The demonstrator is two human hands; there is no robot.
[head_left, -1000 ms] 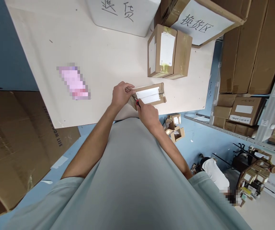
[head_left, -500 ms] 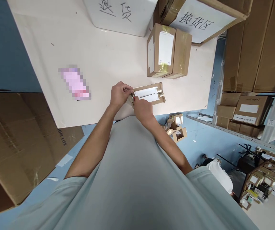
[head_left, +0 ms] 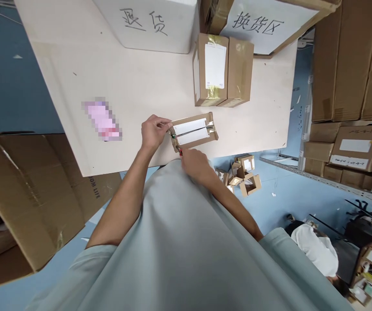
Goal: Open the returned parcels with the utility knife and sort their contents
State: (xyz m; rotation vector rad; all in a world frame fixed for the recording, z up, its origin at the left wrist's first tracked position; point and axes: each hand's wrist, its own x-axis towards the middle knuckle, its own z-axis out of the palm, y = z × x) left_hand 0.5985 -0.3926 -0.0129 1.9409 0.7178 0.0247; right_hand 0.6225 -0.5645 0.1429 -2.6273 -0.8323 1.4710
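Note:
A small flat cardboard box lies near the front edge of the table, with a white label split lengthwise by a dark slit and shiny tape at both ends. My left hand pinches its far left corner, thumb and fingers together. Close to the box's near left corner, my right hand is closed round a small red cutter, most of which is hidden in the fist. The tape at that left end looks creased and parted.
Two taped cartons stand behind the box, in front of a white bin and a carton with a handwritten sheet. A blurred pink item lies left. Opened boxes are on the floor; a person in white is at lower right.
My right hand has drawn the cutter toward me, from the middle of the box's left end to its near corner. My left hand still holds the far corner. The view has shifted slightly.

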